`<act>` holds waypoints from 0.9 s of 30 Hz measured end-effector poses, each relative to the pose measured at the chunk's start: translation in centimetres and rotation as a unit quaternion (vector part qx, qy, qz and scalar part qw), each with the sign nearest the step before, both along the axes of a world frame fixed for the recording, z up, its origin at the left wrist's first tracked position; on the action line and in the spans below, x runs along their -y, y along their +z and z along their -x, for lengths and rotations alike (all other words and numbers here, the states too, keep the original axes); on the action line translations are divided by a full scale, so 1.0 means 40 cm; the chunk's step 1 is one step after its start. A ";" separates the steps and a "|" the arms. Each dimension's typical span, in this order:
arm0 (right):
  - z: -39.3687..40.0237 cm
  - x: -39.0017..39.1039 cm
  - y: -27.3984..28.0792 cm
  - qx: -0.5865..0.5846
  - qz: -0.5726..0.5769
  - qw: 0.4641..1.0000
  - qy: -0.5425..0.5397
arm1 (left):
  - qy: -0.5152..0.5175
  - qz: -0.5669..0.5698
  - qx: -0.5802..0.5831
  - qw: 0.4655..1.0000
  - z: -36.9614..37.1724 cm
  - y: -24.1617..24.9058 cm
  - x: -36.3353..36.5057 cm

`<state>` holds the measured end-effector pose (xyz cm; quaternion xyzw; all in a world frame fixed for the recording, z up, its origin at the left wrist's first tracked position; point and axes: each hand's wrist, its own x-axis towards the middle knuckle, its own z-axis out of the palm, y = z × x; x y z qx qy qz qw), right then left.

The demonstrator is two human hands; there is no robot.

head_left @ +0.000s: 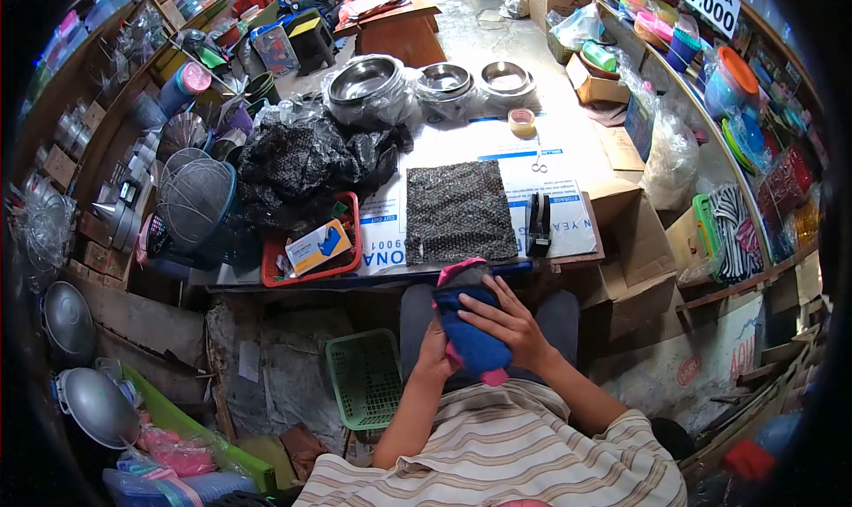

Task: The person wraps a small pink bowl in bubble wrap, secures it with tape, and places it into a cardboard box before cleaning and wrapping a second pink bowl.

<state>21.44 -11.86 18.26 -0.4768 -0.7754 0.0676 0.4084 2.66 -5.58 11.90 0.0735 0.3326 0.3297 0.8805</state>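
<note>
Above my lap I hold a soft blue, black and pink cloth item (479, 354) whose exact kind I cannot make out. My left hand (435, 352) grips its left edge, with the fingers partly hidden behind it. Across its upper face lies my right hand (508, 325), fingers pressed on the blue fabric and thumb side out of sight. Just beyond, a sheet of black bubble wrap (460, 209) lies flat on the table. A black tape dispenser (539, 225) stands to the right of the sheet, and scissors (540, 162) lie farther back.
A red basket (357, 241) with a small box (318, 248) sits at the table's left edge. Behind it is crumpled black bubble wrap (297, 165). Metal bowls (364, 81) and a tape roll (522, 122) stand at the back. A green basket (335, 374) is by my left leg.
</note>
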 end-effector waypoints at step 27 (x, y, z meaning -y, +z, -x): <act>0.006 -0.056 0.051 -0.186 0.092 0.971 -0.120 | 0.060 -0.496 -0.333 0.800 -0.051 0.137 -0.029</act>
